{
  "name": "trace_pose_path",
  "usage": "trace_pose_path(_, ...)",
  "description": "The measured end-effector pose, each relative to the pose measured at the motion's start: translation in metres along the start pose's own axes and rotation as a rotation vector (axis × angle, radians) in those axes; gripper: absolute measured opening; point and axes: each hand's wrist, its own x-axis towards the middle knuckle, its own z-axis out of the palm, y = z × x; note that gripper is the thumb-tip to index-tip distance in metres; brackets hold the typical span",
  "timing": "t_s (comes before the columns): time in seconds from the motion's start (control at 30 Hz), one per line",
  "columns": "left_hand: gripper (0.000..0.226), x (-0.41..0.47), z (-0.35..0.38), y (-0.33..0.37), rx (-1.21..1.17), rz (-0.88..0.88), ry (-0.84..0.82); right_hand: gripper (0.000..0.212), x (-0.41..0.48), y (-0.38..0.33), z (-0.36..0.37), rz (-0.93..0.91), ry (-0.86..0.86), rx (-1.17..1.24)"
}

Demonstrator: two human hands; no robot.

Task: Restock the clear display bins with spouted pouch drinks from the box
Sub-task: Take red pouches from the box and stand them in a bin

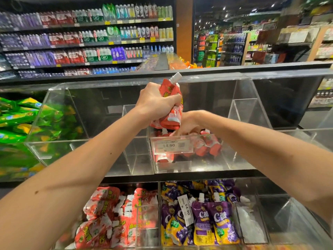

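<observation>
Left hand [156, 103] fisted round red pouches [171, 105], upright, spout [175, 77] up-right; right hand [189, 126] below, grip hidden; tag [171, 145] underneath reads 14.90.

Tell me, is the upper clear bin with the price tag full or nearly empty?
Nearly empty. The upper bin holds only a few red pouches at its front behind the price tag; bare clear floor shows beside them.

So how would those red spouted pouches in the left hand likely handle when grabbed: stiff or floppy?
Probably floppy: the red pouches crumple where the left hand squeezes them. Likely a bit slippery, since the film looks glossy. The white capped spout looks rigid, so it may be the firmest part to hold.
</observation>
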Motion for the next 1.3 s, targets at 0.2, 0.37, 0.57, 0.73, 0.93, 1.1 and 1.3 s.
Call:
trace_pose_path(0.2,0.014,0.001,0.009,-0.001,-0.016,0.016,-0.007,0.038,-0.056,0.038,-0.034,-0.324,-0.135,0.765)
trace_pose_path(0.37,0.015,0.004,0.025,-0.007,0.039,0.062,-0.098,0.047,-0.066,0.048,-0.039,-0.374,-0.122,0.945)
trace_pose_path(0.57,0.055,0.012,0.029,-0.014,0.194,-0.151,-0.312,0.054,-0.062,0.053,-0.026,-0.071,0.293,0.451)
trace_pose_path(0.73,0.049,0.012,0.043,-0.003,0.561,-0.231,-0.629,0.027,-0.053,0.046,-0.012,0.062,0.297,0.068)
trace_pose_path(0.93,0.053,0.023,0.056,-0.015,0.705,-0.335,-0.852,0.010,-0.061,0.046,-0.007,0.080,0.229,-0.184)
trace_pose_path(1.1,0.068,0.036,0.061,-0.020,0.533,-0.368,-0.672,0.025,-0.057,0.048,-0.012,0.061,0.171,-0.159)
trace_pose_path(1.3,0.047,0.051,0.060,-0.029,0.177,-0.315,-0.476,0.016,-0.048,0.050,-0.020,0.094,0.158,-0.050)
